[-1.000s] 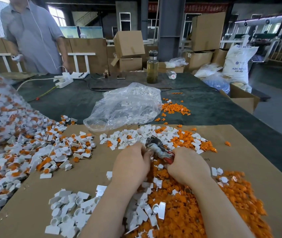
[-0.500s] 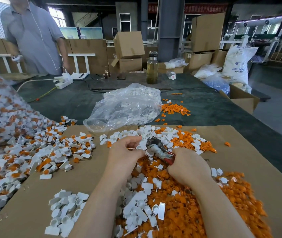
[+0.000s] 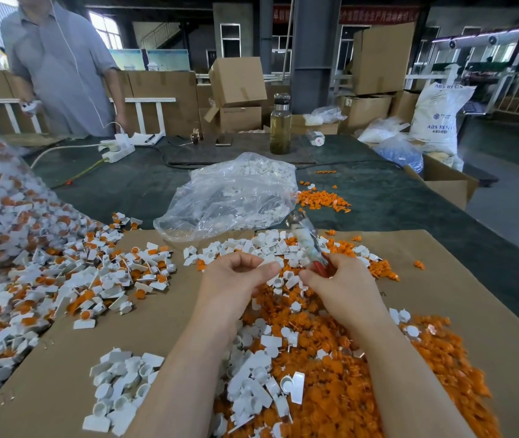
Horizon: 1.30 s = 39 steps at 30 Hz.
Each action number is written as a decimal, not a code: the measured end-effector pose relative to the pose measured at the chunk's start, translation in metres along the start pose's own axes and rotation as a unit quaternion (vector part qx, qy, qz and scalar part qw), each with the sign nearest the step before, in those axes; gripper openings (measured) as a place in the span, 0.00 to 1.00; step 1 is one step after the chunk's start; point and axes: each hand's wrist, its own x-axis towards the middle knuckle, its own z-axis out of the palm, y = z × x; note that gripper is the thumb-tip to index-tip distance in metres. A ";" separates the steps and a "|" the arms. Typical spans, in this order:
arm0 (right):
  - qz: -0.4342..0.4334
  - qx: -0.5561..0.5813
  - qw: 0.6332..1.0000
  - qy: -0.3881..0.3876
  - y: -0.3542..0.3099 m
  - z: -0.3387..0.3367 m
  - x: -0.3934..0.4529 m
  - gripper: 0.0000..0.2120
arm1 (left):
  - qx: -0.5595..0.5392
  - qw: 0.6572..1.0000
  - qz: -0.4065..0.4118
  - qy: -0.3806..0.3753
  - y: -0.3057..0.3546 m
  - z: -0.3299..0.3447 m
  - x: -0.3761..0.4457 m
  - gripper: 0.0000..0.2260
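My right hand (image 3: 343, 286) grips a pair of pliers (image 3: 307, 241) by the red handles, jaws raised and pointing away from me, blurred. My left hand (image 3: 236, 276) is lifted just left of it, thumb and fingers curled and pinching a small white plastic piece (image 3: 266, 263). Both hands hover over a brown cardboard sheet (image 3: 163, 317). An orange parts pile (image 3: 362, 374) lies under my right forearm. Loose white caps (image 3: 252, 384) lie between my forearms, and a small white cap heap (image 3: 119, 384) sits at the near left.
A mixed white-and-orange heap (image 3: 30, 279) fills the left side. A clear plastic bag (image 3: 229, 197) of white parts lies beyond the cardboard, with small orange bits (image 3: 321, 197) beside it. Farther back stand a bottle (image 3: 280, 124), a power strip (image 3: 117, 150), cardboard boxes and a standing person (image 3: 59, 64).
The pliers swung up from lying low between my hands to pointing away. My left hand lifted off the pile and now pinches a white piece.
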 end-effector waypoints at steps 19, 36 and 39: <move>-0.111 0.150 0.982 -0.001 -0.015 0.010 -0.008 0.08 | -0.097 0.995 -0.023 0.022 0.004 0.007 -0.003 0.05; -0.112 0.046 0.986 0.113 -0.019 0.021 -0.010 0.05 | 0.050 0.990 0.120 0.051 0.009 0.015 -0.012 0.04; -0.108 0.057 0.986 0.113 -0.018 0.021 -0.010 0.05 | 0.067 0.988 0.132 0.050 0.009 0.016 -0.012 0.04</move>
